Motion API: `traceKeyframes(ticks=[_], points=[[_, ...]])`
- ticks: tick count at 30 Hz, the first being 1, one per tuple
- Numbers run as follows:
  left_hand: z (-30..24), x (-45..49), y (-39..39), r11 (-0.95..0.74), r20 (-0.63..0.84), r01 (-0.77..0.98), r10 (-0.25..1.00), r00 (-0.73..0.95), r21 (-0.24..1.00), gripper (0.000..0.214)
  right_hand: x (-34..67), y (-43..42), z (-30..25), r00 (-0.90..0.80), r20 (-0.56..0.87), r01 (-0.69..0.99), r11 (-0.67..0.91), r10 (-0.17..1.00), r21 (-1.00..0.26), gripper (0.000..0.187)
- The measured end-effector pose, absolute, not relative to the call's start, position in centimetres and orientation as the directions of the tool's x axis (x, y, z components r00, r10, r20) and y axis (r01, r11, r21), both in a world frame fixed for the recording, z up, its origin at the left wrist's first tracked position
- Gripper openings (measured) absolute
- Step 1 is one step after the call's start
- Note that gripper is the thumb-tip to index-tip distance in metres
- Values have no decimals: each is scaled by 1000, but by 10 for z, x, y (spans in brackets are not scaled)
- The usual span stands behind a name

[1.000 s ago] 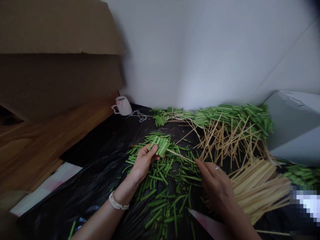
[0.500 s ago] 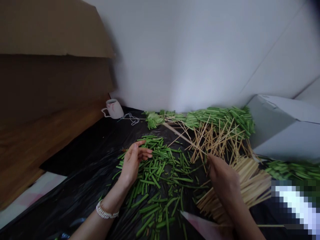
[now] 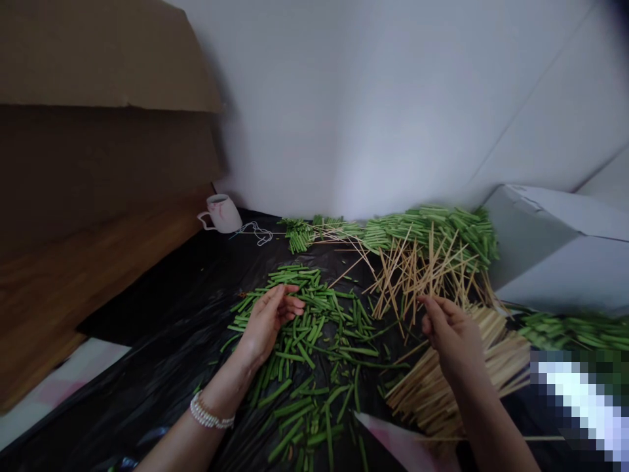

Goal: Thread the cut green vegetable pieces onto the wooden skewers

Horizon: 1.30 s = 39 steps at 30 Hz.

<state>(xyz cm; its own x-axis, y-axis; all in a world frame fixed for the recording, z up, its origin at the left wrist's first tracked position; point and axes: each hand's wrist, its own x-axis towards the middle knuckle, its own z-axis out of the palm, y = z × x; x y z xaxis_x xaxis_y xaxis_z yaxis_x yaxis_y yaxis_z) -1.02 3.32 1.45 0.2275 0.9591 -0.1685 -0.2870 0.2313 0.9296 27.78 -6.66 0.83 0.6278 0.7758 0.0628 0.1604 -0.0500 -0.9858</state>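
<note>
The left hand (image 3: 268, 321) hovers with fingers loosely apart over the loose green stems (image 3: 314, 341) spread on the black sheet (image 3: 162, 367), fingertips just touching the top pieces and holding nothing. The right hand (image 3: 452, 334) is half curled above the bundle of bare skewers (image 3: 442, 387), fingers bent but not clamped on anything that can be made out. A pearl bracelet (image 3: 211, 416) sits on the left wrist. Behind the hands, against the wall, lies a heap of finished skewers (image 3: 427, 252), their green ends stacked and their sticks fanning toward the person, crossing between the right hand and the wall. A smaller green cluster (image 3: 299, 233) lies left of that heap, with a tangle of string (image 3: 255, 233) and a white mug (image 3: 220, 213) farther left at the sheet's edge. More green stems (image 3: 565, 328) lie at the right, below a grey box (image 3: 555, 249). A cardboard flap (image 3: 98, 59) overhangs the wooden worktop (image 3: 73, 275) on the left.
</note>
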Motion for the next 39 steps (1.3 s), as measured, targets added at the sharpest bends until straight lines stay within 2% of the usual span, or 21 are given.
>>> traceKeyframes(ticks=[4, 6, 7, 10, 11, 13, 16, 18, 20, 22, 26, 31, 33, 39], points=[[14, -10, 34, 248, -182, -284, 954, 239, 926, 36, 289, -64, 2, 633, 180, 272, 2, 753, -962, 61], [14, -10, 33, 245, -179, -277, 953, 245, 929, 34, 294, -64, 1, 614, 298, 475, -40, 731, -879, 67], [14, -10, 33, 245, -178, -273, 952, 249, 930, 33, 296, -65, 1, 605, 361, 598, -106, 710, -794, 67], [14, -9, 33, 250, -180, -264, 948, 262, 932, 32, 296, -69, 7, 570, 494, 801, -309, 656, -513, 57], [14, -9, 33, 252, -181, -263, 946, 268, 931, 32, 296, -71, 11, 556, 519, 819, -323, 649, -474, 51], [14, -9, 32, 254, -180, -265, 945, 274, 930, 31, 296, -76, 18, 508, 544, 843, -255, 668, -473, 39], [13, -8, 32, 253, -181, -260, 945, 272, 932, 29, 301, -84, 25, 307, 432, 858, -49, 848, -512, 28], [11, -8, 32, 250, -179, -250, 945, 274, 935, 28, 306, -89, 26, 88, 245, 852, 55, 966, -521, 23], [10, -8, 33, 249, -178, -240, 943, 282, 938, 28, 309, -92, 25, -73, 80, 868, 103, 994, -486, 22], [8, -8, 33, 250, -178, -232, 941, 288, 940, 28, 310, -92, 23, -110, -32, 910, 87, 993, -404, 24], [7, -9, 34, 257, -184, -233, 938, 292, 938, 28, 300, -88, 23, 21, -189, 978, -60, 982, -200, 32], [8, -9, 34, 257, -183, -232, 937, 297, 938, 27, 284, -87, 18, 112, -191, 993, -116, 975, -13, 26], [8, -9, 34, 252, -179, -235, 939, 293, 939, 27, 282, -87, 14, 99, -164, 995, -99, 981, 4, 24], [13, -17, 41, 222, -162, -263, 959, 231, 939, 28, 279, -87, 14, -103, -4, 976, 100, 995, -194, 24]])
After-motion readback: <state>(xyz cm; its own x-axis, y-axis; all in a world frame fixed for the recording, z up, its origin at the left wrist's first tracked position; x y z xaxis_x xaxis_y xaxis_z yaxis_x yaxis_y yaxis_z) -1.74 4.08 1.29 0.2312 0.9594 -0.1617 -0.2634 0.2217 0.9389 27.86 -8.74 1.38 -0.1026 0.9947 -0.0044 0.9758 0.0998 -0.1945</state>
